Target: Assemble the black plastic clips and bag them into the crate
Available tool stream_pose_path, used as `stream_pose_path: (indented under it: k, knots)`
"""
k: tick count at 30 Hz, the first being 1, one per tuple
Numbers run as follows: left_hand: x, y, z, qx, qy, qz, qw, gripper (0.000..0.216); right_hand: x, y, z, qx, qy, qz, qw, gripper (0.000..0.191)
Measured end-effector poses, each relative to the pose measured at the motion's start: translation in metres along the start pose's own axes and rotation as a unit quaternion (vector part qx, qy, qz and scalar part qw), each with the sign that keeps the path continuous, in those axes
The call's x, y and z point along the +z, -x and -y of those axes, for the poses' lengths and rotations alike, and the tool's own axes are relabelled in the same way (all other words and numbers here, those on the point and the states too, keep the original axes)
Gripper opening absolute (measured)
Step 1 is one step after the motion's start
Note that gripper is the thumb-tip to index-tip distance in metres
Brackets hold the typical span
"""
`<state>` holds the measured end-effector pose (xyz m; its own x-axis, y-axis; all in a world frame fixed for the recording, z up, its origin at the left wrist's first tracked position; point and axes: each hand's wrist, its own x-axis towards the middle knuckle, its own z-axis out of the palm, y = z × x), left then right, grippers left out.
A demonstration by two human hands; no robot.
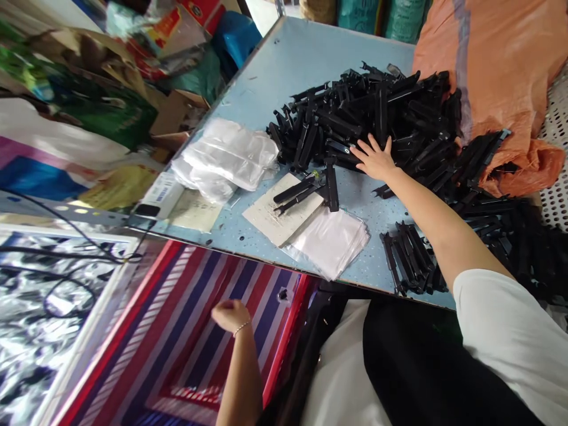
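Two hands: I see both.
Right hand (375, 158): released, flat on black parts pile (355, 112), one o'clock.
Left hand (231, 315): clenched over striped bag (177, 343), seven o'clock; contents I cannot tell.

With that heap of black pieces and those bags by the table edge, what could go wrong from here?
The right hand rests on the loose pile of black plastic parts; tugging one out might tumble others. The stack of clear bags lies right at the edge of the table and could slip off toward the striped sack below, where the left hand is.
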<state>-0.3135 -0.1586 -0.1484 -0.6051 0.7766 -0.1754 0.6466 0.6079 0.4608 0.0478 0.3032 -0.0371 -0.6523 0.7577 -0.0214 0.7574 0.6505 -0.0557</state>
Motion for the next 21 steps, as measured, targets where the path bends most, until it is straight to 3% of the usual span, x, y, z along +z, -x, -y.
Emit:
stream_pose_path:
  k: [2, 3, 5, 7, 8, 11, 13, 17, 19, 21]
  knots:
    - [-0.015, -0.014, -0.018, -0.051, 0.010, -0.142, 0.989, 0.030, -0.008, 0.008, 0.004, 0.010, -0.016, 0.025, 1.000, 0.062]
    - [-0.021, -0.021, -0.035, -0.039, 0.031, -0.200, 0.979, 0.028, -0.013, 0.014, 0.006, 0.010, -0.024, 0.034, 0.999, 0.062]
    - [-0.029, -0.033, -0.084, 0.079, 0.089, -0.257, 0.959, 0.029, -0.025, 0.035, 0.011, -0.011, -0.040, 0.047, 0.998, 0.064]
    - [-0.028, -0.045, -0.147, 0.246, 0.079, -0.197, 0.946, 0.036, -0.034, 0.063, 0.013, -0.054, -0.043, 0.073, 0.995, 0.066]
    - [-0.023, -0.050, -0.180, 0.288, 0.057, -0.161, 0.942, 0.047, -0.036, 0.079, 0.012, -0.072, -0.034, 0.092, 0.993, 0.066]
    - [0.004, -0.069, -0.267, 0.299, -0.010, -0.066, 0.952, 0.088, -0.034, 0.123, 0.000, -0.060, 0.017, 0.116, 0.991, 0.059]
    - [0.026, -0.083, -0.307, 0.301, -0.051, -0.014, 0.952, 0.099, -0.027, 0.140, -0.015, -0.011, 0.048, 0.088, 0.995, 0.055]
    - [0.048, -0.121, -0.347, 0.376, -0.110, 0.100, 0.914, 0.098, -0.020, 0.138, -0.040, 0.072, 0.061, 0.024, 0.995, 0.057]
    - [0.045, -0.140, -0.351, 0.426, -0.129, 0.162, 0.881, 0.094, -0.027, 0.134, -0.037, 0.067, 0.044, 0.017, 0.997, 0.061]
    - [0.035, -0.151, -0.344, 0.445, -0.132, 0.179, 0.868, 0.086, -0.042, 0.141, -0.020, 0.052, 0.021, 0.008, 0.998, 0.063]
